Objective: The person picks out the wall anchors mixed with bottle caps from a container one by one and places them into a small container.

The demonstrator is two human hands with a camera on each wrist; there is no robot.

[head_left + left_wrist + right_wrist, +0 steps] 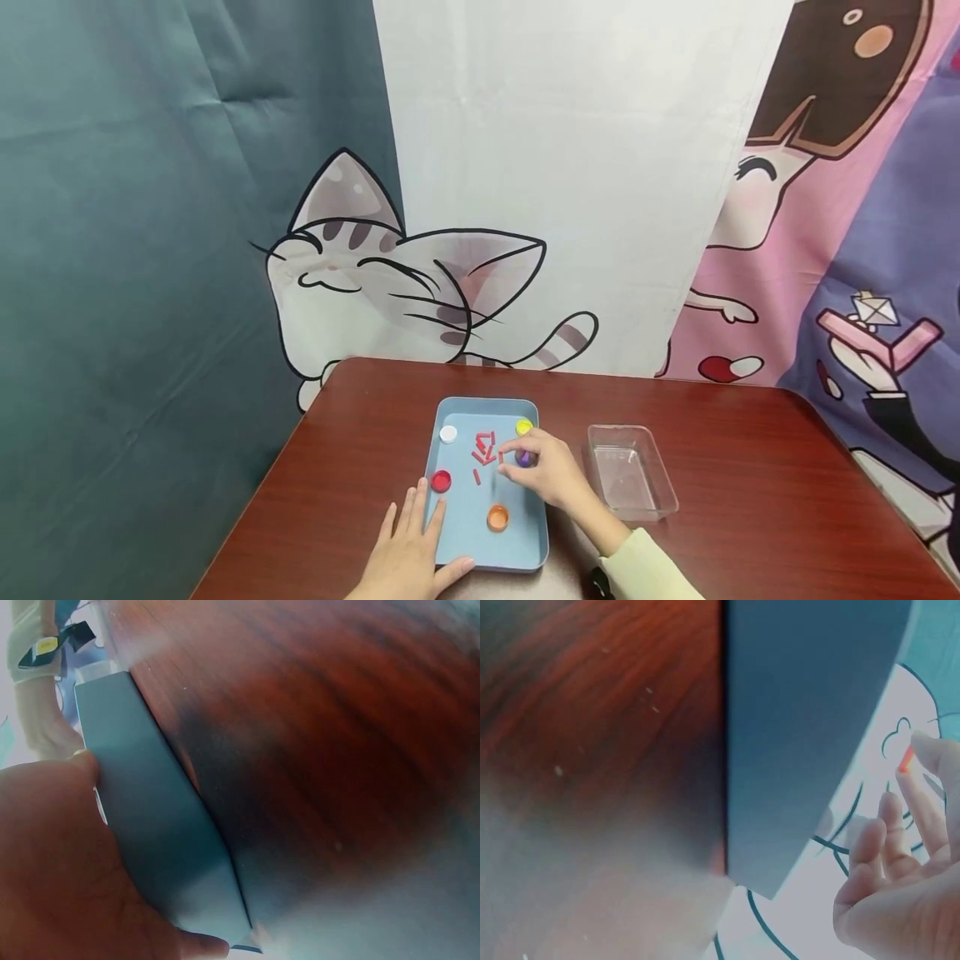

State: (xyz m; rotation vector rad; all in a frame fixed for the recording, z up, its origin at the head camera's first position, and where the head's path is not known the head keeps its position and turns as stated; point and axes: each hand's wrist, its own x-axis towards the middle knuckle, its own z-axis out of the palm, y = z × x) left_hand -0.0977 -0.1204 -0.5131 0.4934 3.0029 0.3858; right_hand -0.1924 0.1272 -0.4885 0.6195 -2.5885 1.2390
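A small red stick (906, 759) is pinched upright between thumb and forefinger of my right hand (547, 471), held above the right half of the light blue tray (491, 557). With fingers spread, my left hand (408, 546) rests at the tray's near left corner; the left wrist view shows it against the tray's outer wall (150, 787). Several more red sticks (483, 450) lie loosely piled on the tray. Around them sit small round caps: white (447, 434), red (441, 481), orange (498, 517), yellow (523, 426) and purple, partly behind my right fingers.
To the right of the tray stands a clear plastic box (630, 479) on the brown wooden table (360, 417). Behind the table hangs a cloth (525, 125) printed with cartoon figures.
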